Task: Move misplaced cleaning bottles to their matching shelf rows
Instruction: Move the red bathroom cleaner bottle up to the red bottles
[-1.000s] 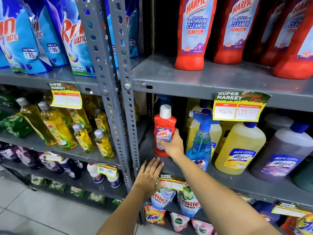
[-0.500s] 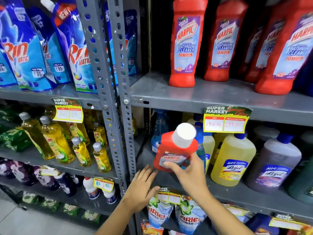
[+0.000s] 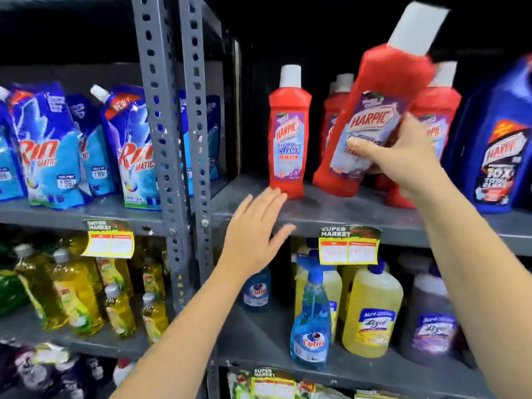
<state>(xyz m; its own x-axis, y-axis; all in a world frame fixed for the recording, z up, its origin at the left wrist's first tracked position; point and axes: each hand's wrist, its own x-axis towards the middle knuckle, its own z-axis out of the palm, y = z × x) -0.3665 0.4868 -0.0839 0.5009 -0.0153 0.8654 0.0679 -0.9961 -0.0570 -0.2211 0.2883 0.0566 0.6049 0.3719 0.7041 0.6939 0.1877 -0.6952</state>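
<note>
Right hand (image 3: 403, 159), arm extended upward, with its grip closed around a tilted red Harpic bottle (image 3: 371, 122); left hand (image 3: 253, 234) raised, palm forward, fingers spread, holding nothing.

The right hand (image 3: 403, 159) grips a tilted red bottle (image 3: 371, 125), its base near the shelf (image 3: 345, 208). The left hand (image 3: 253, 237), fingers spread, hovers just below an upright red bottle (image 3: 289, 133). Yellow bottles (image 3: 371, 312) stand beneath both hands.
</note>
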